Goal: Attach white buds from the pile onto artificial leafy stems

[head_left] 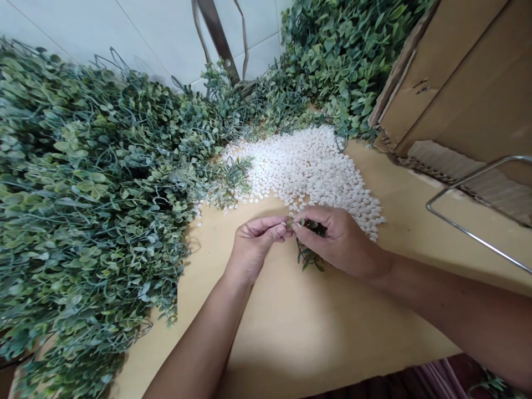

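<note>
My left hand (pixel 257 244) and my right hand (pixel 338 238) meet fingertip to fingertip above the tan board (pixel 286 321). A small green sprig (pixel 311 256) hangs beneath my right hand, its stem pinched between that hand's thumb and forefinger. The fingers of my left hand are pressed together at the sprig's end, around something small and pale, perhaps a white piece; its shape is mostly hidden. Just beyond both hands lies a spread of many small white pieces (pixel 307 166).
A large heap of green artificial foliage (pixel 91 194) covers the left side, and more foliage (pixel 344 55) stands at the back. A cardboard box (pixel 465 83) is at the upper right, with a bent metal rod (pixel 469 224) in front of it. Behind is a tiled wall (pixel 124 33).
</note>
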Demonstrator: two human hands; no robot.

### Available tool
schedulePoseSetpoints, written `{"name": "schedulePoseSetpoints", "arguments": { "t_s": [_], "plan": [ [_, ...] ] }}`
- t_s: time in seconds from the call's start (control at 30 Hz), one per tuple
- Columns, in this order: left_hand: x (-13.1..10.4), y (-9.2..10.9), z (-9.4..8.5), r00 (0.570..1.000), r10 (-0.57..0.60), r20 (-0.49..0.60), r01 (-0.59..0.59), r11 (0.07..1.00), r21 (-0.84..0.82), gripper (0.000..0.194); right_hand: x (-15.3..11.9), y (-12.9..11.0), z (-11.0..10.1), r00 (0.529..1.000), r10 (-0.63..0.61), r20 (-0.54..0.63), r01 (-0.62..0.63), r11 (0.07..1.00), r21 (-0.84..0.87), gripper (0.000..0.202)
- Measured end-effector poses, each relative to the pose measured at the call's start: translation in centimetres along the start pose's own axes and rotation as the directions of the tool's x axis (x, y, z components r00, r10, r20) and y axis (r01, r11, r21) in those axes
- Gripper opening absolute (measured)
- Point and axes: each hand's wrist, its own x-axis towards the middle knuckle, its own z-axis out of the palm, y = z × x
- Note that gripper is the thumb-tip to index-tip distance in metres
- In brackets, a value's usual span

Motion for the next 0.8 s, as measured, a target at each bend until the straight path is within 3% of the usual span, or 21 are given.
{"name": "schedulePoseSetpoints", "arguments": {
  "t_s": [0.37, 0.53, 0.8],
  "plan": [
    [0.02, -0.18, 0.25, 1.0, 0.024, -0.014, -0.023, 1.0, 0.013, 0.022, -0.01, 0.24, 0.2, 0.999, -0.027, -0.021, 0.027, 0.999, -0.02, 0.016],
    [0.04, -0.31, 0.39, 0.998, 0.055, 0.0, -0.055, 0.998, 0.03, 0.02, 0.03, 0.19, 0.4, 1.0, 0.016, -0.002, -0.016, 1.0, -0.015, 0.019],
    [0.21, 0.06, 0.76, 1.0, 0.012, 0.018, -0.013, 0.998, 0.053, 0.027, 0.13, 0.39, 0.55, 0.999, 0.036, 0.008, -0.036, 0.999, 0.007, 0.019]
  ]
}}
